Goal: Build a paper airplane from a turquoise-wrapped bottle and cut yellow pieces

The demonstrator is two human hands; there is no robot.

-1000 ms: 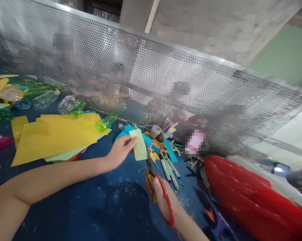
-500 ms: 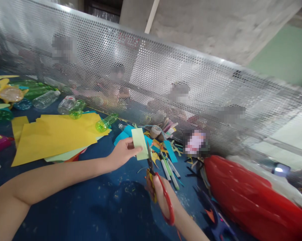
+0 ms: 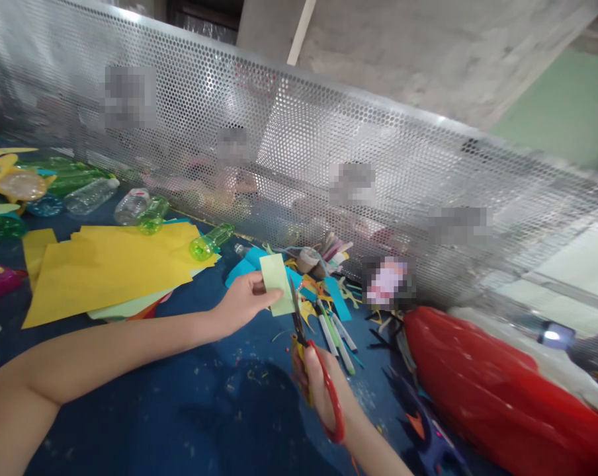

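Between the thumb and fingers of my left hand (image 3: 247,299) is a pale green strip of paper (image 3: 275,274), held upright above the blue table. My right hand (image 3: 323,377) is closed round scissors (image 3: 335,406) with red and yellow handles. The dark blades point up and lie along the right edge of the paper; whether they touch it I cannot tell. Behind the blades lie several markers (image 3: 342,344), blue paper pieces (image 3: 337,297) and yellow scraps (image 3: 307,313).
Yellow paper sheets (image 3: 115,268) lie at left, with plastic bottles (image 3: 212,242) on and behind them. A red plastic bag (image 3: 497,390) and a blue glue gun (image 3: 435,436) are at right. A perforated metal screen (image 3: 299,132) stands behind, with people beyond it.
Hardly anything differs. My right hand and the scissors have shifted very slightly, while my left hand keeps the paper in nearly the same place.
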